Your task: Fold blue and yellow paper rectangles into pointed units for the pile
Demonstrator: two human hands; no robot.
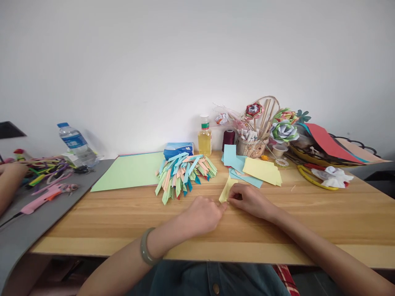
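Note:
A small strip of yellow paper (227, 188) lies on the wooden table between my hands, apparently folded lengthwise. My right hand (248, 199) pinches its right edge near the lower end. From the left, my left hand (206, 213) presses a fingertip at the strip's bottom corner, its other fingers curled in. Behind my left hand spreads a pile of folded paper pieces (182, 174) in green, blue, peach and teal. Beyond my right hand are loose yellow sheets (262, 169) and blue sheets (230, 155).
A large green sheet (129, 172) lies left, beside a tissue pack (178, 149). At the back stand a bottle of yellow liquid (204, 137), a thread spool (228, 139) and a basket (251, 148) with paper flowers. A co-worker's arm (10, 181) and pink glue gun (43, 199) are far left.

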